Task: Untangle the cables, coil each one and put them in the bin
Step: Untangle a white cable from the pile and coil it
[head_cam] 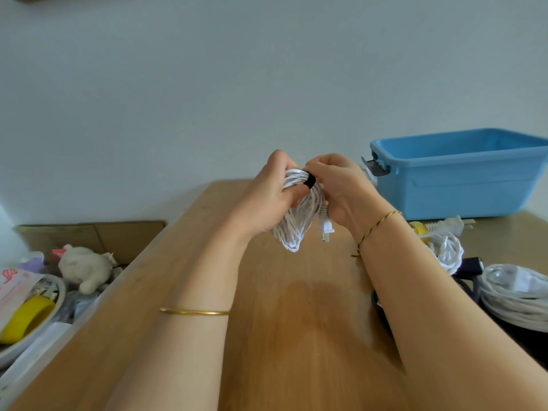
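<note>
Far left, off the desk (296,336) edge: a bowl (60,289) with a yellow tape roll (28,317) in it, a pale plush toy (86,266) just behind it, and flat cardboard (118,232) further back. There is a gold bangle (194,312) on your left forearm. Your left hand (267,197) is raised above the middle of the desk, fingers (296,192) clenched round the upper part of the white cable coil (299,221), thumb across the front. The coil is off the desk, held between both your hands, and its loops hang down to a narrow bottom end. A black strap (310,180) wraps the top of the coil. Your right hand (341,188) is touching the coil from the right, fingers (320,167) curled in and pinching that strap. The coil's white plug (326,228) dangles just below your right palm, prongs down. There is a thread bracelet (376,226) on your right wrist. Far right on the desk is the blue bin (459,188), with a grey latch (375,167) on its left end; you cannot tell what is inside from this angle. In front of the bin, a second white cable (449,253) lies loose on the desk, with a yellow piece (418,228) beside its plug. Nearer, at the right edge, there is a larger white coil (516,295) and a black item (471,265) next to it, partly hidden by your right arm.
</note>
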The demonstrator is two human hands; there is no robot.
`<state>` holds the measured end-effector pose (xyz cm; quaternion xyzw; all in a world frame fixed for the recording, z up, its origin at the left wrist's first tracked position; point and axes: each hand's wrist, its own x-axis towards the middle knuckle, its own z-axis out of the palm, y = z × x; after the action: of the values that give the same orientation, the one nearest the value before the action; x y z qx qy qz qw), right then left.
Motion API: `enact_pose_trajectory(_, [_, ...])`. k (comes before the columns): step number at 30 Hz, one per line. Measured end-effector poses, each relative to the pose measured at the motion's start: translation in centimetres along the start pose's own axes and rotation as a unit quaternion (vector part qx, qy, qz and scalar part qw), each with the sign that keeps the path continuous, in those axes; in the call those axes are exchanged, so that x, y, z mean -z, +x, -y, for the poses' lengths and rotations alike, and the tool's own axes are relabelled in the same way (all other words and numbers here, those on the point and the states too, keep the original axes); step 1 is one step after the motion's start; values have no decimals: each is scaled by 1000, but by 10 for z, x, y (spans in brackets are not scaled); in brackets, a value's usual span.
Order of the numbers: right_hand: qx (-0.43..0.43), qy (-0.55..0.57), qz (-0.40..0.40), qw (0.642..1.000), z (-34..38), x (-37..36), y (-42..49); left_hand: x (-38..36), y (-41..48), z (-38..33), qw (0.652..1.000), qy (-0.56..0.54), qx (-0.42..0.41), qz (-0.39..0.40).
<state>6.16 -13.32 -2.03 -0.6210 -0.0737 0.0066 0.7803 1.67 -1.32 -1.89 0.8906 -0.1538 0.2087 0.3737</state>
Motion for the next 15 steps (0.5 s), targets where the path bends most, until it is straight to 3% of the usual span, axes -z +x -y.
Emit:
enact_pose_trajectory(6, [14,18,-26,999,1,1,2,-6,2,1,998,41,-19,-32])
enact_pose_trajectory(15, [40,-3,-60,997,-2,0,3,-10,3,0,999,-12,-33,-30])
